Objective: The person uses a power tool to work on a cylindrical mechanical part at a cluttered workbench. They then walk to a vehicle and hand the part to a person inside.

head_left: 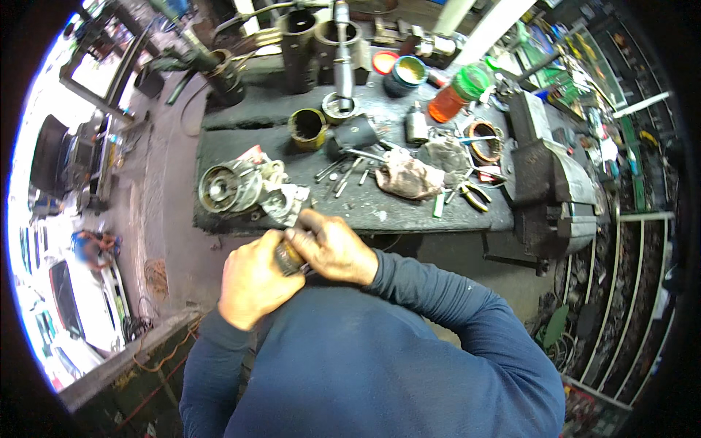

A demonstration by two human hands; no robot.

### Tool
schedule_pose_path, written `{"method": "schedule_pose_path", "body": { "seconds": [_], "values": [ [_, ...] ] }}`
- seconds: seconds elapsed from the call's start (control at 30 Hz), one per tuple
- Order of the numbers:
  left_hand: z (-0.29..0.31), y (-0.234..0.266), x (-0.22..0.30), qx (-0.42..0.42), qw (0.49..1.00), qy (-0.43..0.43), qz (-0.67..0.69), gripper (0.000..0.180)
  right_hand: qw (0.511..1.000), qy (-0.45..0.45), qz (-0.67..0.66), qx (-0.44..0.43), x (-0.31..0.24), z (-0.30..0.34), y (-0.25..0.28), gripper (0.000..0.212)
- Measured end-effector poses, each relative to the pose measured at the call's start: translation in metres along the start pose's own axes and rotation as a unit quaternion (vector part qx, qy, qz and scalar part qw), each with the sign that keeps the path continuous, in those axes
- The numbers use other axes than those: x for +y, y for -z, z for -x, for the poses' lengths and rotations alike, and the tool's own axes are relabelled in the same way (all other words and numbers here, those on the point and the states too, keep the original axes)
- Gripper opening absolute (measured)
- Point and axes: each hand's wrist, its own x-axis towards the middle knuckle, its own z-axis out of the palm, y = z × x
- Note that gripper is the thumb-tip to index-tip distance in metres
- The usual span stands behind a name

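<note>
My left hand (255, 277) and my right hand (332, 248) are both closed around a dark, brownish cylindrical metal part (289, 259), held just off the bench's near edge. My fingers and palms hide most of it, so its full shape does not show. Just beyond my hands, on the workbench (241, 142), lie a cast metal housing (223, 186) and a smaller light-grey casting (281, 203). Further right are several thin metal rods (343, 181), a stained rag (409, 175) and pliers (477, 197).
A black cylinder (354, 136), a yellowish can (307, 129), a green-capped bottle of orange-red liquid (447, 102) and a copper-wound ring (485, 141) stand or lie on the bench. A large vise (555, 190) juts out at its right end. Another person (95, 248) is far left.
</note>
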Motion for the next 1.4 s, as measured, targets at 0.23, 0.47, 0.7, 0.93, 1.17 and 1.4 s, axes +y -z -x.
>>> {"method": "schedule_pose_path", "body": {
  "seconds": [0.23,0.47,0.7,0.93,1.17,1.4],
  "values": [
    [-0.028,0.008,-0.037,-0.487,0.667,0.12,0.551,0.05,0.873,0.48,0.085,0.025,-0.009,0.005,0.027,0.022],
    [-0.047,-0.027,0.035,-0.215,0.964,0.005,0.158,0.045,0.992,0.093,-0.01,0.089,0.027,0.033,0.055,0.024],
    [-0.06,-0.073,0.07,-0.138,0.985,0.096,0.026,0.046,0.963,-0.009,0.162,0.216,0.085,0.046,0.109,0.038],
    [-0.04,-0.093,0.031,-0.091,0.984,0.146,0.049,0.046,0.879,-0.106,0.398,0.24,0.163,0.058,0.196,0.033],
    [0.006,-0.1,-0.004,-0.071,0.965,0.243,0.066,0.054,0.875,0.006,0.111,0.471,0.089,0.086,0.316,0.017],
    [0.009,-0.103,0.005,-0.081,0.95,0.291,0.075,0.054,0.809,-0.158,0.43,0.369,0.132,0.073,0.321,0.038]
  ]
}}
